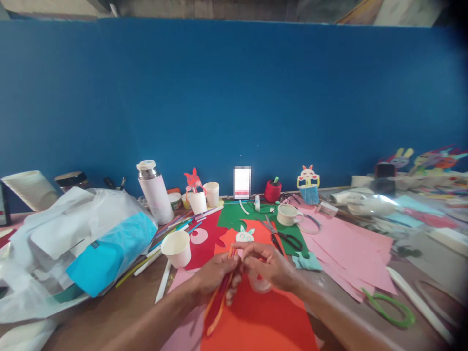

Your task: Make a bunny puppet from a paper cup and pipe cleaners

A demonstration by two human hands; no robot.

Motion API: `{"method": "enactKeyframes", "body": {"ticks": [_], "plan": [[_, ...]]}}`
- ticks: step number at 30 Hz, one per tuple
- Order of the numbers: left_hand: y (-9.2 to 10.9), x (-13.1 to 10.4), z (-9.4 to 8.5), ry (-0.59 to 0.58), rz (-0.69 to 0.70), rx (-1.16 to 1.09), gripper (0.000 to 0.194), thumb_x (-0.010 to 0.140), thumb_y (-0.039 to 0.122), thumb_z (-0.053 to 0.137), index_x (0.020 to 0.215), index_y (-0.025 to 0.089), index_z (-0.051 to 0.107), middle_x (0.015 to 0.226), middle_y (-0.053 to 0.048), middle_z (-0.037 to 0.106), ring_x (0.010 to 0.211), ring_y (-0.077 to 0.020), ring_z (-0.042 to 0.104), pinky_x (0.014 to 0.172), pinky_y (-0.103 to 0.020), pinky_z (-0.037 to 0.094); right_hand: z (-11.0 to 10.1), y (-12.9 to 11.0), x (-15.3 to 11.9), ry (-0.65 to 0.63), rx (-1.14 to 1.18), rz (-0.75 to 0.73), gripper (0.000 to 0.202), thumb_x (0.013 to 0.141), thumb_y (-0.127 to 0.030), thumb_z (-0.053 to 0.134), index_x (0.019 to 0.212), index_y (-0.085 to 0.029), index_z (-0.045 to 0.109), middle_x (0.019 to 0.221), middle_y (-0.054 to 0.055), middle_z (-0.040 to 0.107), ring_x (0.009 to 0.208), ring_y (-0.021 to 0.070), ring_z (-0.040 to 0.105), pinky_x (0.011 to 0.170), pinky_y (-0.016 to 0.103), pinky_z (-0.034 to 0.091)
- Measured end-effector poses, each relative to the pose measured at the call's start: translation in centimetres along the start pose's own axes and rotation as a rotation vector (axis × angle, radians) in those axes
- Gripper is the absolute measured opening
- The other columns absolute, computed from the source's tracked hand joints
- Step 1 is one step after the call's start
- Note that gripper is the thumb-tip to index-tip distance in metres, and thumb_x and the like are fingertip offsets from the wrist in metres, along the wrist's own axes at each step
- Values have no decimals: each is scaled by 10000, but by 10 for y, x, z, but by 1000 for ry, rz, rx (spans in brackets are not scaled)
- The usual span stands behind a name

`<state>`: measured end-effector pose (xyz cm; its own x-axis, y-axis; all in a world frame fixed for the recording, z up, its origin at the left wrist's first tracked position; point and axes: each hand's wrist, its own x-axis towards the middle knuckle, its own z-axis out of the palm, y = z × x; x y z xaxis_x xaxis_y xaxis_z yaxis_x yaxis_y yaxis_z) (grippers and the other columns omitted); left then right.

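Observation:
My left hand [218,278] is closed round a long bundle of orange and dark red strips [216,314], which look like pipe cleaners and slant down towards me. My right hand [265,265] is at the bundle's upper end, its fingers bent in a pinch; what lies between their tips is too small to make out. Both hands are above an orange-red paper sheet [272,321]. Just beyond them lies a white rabbit-face cutout [244,236]. A clear ring, perhaps a tape roll [261,286], shows under my right hand. Black-handled scissors [290,241] rest behind it.
Left are a paper cup [176,249], a flask [155,192] and a plastic bag [91,219] with papers. Right are pink sheets [351,248], a mug [288,214] and a green loop [397,317]. Cups with paper figures [309,192] stand by the blue partition [234,97].

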<state>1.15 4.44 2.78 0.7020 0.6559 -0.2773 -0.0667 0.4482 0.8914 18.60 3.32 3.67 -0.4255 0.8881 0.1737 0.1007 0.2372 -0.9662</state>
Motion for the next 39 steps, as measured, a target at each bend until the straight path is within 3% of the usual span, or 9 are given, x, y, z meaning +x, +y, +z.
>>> {"method": "enactKeyframes", "body": {"ticks": [7,13,19,29,33,39], "plan": [[-2,1,1,30,-35,-27,289,776,460,464,740,174,441,479,63,430,314,-59,384,333,-193,360,0,4,2,10,53,-9,163,778,-318,540,772,-174,617,1074,91,596,772,167,607,739,307,449],[-3,1,0,31,-24,-48,264,767,425,503,726,171,446,480,72,404,313,-40,354,345,-177,343,2,7,1,-15,127,27,162,780,-318,530,778,-170,595,1133,83,559,627,104,576,651,266,465],[-4,3,-1,13,-44,-44,293,765,464,485,720,177,454,466,77,386,313,-38,336,348,-171,330,3,10,1,7,160,20,148,766,-313,552,774,-172,598,1082,74,586,637,107,582,681,279,465],[-2,0,-2,-28,-23,-56,249,797,424,468,730,187,430,451,114,224,326,-22,157,362,-173,342,4,7,2,15,184,20,158,759,-326,559,758,-172,595,1075,81,588,689,132,596,696,298,473],[-1,-1,0,-20,-29,-68,253,793,414,481,706,191,399,450,117,209,331,-22,144,361,-166,316,4,8,2,15,164,3,134,772,-294,554,760,-167,595,1063,83,595,764,144,590,739,296,450],[-4,2,-8,-22,-59,-169,156,778,318,439,699,184,422,500,90,241,362,-36,186,367,-177,323,4,12,2,22,174,-3,133,794,-288,528,757,-171,578,1131,75,551,663,108,586,671,266,459]]}}
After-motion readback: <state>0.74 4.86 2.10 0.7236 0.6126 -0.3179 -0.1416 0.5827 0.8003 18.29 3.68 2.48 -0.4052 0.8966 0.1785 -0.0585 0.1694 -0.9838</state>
